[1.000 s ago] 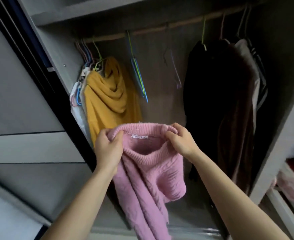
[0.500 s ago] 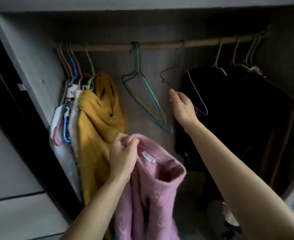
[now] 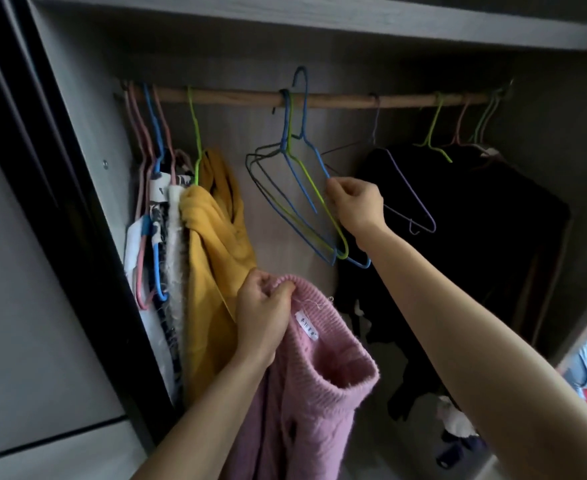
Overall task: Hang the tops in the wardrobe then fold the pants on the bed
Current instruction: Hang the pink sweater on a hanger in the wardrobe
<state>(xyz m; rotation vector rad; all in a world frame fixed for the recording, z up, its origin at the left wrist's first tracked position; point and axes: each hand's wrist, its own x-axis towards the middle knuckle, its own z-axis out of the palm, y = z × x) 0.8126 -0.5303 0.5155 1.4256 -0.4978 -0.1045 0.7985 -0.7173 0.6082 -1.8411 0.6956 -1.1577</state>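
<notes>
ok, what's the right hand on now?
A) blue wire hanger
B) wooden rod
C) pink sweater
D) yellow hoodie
A: the right hand pinches the sloping arm of the blue wire hanger, whose hook sits above the rod; the left hand holds the pink sweater.

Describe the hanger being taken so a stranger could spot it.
Find the wooden rod across the wardrobe, then the bunch of empty hangers at its middle. It is the blue hanger pinched by the right hand; only its hook rises above the rod.
</notes>
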